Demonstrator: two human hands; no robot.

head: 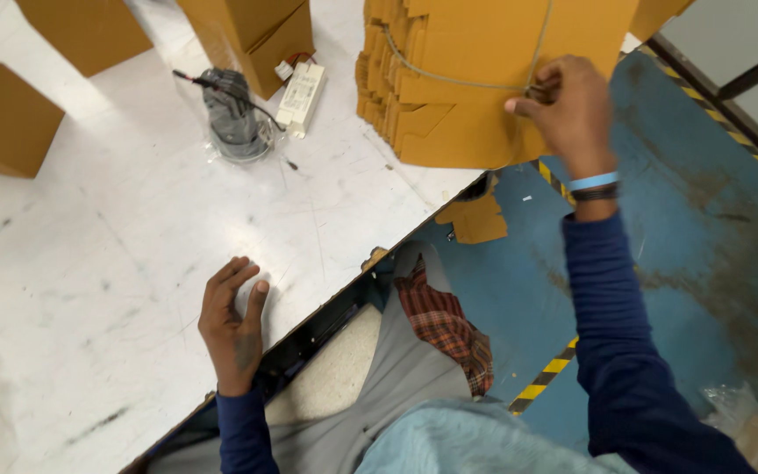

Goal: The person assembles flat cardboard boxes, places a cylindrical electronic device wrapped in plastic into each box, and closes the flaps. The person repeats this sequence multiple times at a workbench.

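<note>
A bundle of flat brown cardboard sheets (475, 79), tied with thin twine (449, 79), lies on the far right corner of the white table (116, 254) and overhangs its edge. My right hand (568, 110) reaches up to the bundle, its fingers pinched on the twine at the bundle's right side. My left hand (232, 320) rests flat on the table near the front edge, fingers slightly apart, holding nothing.
A dark grey lamp part in clear plastic (234, 118) and a white rectangular driver box (300, 96) with wires lie beside brown cartons (256, 35) at the back. A cardboard scrap (475, 219) lies on the blue floor (704, 263) with yellow-black tape lines.
</note>
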